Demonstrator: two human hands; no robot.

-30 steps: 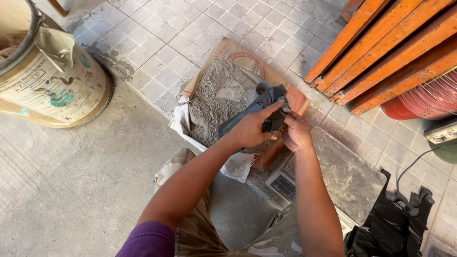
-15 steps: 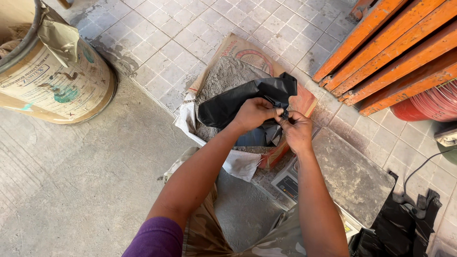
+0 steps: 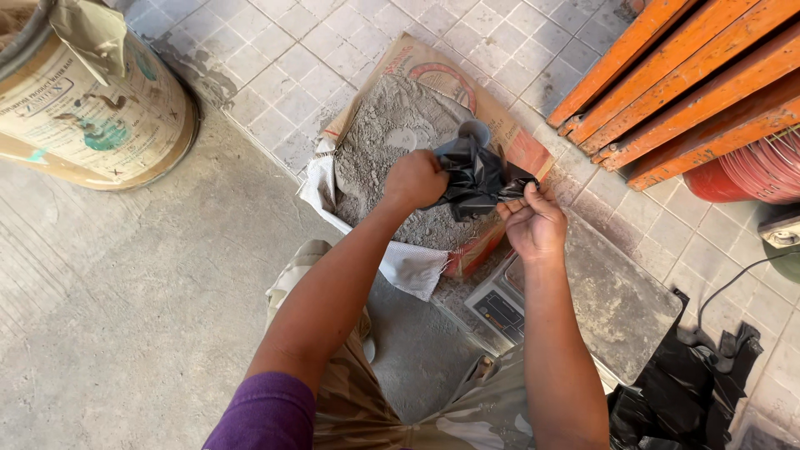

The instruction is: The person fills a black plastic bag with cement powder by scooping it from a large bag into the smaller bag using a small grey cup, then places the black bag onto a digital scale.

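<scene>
Both hands work a black plastic bag (image 3: 477, 179) just above the centre of the frame, over an opened sack of grey cement powder (image 3: 392, 150). The left hand (image 3: 414, 179) is curled into a closed grip on the bag's left side, with plastic bunched inside the fist. The right hand (image 3: 533, 221) pinches the bag's right edge between thumb and fingertips (image 3: 518, 190), its grip nearly closed on a thin fold.

Half a second ago the bag was spread wider, a long dark band stretching left over the powder; now it is gathered into a tight, crumpled wad between the two hands. A second ago the hands were pressed close together on the bag; now they sit slightly apart, with the bag taut between them. The view has also shifted: the sack lies more central, and the printed drum (image 3: 92, 108) at the upper left shows less of its top.

A small grey scoop or cup (image 3: 475, 131) rests on the powder just above the bag. A weighing scale (image 3: 498, 310) with a grey platform (image 3: 621, 304) lies below the right hand. Orange wooden slats (image 3: 692, 75) fill the upper right, with a red coil (image 3: 758, 171) beneath them. More black plastic (image 3: 692, 392) lies at the lower right on the tiled floor (image 3: 275, 50).
</scene>
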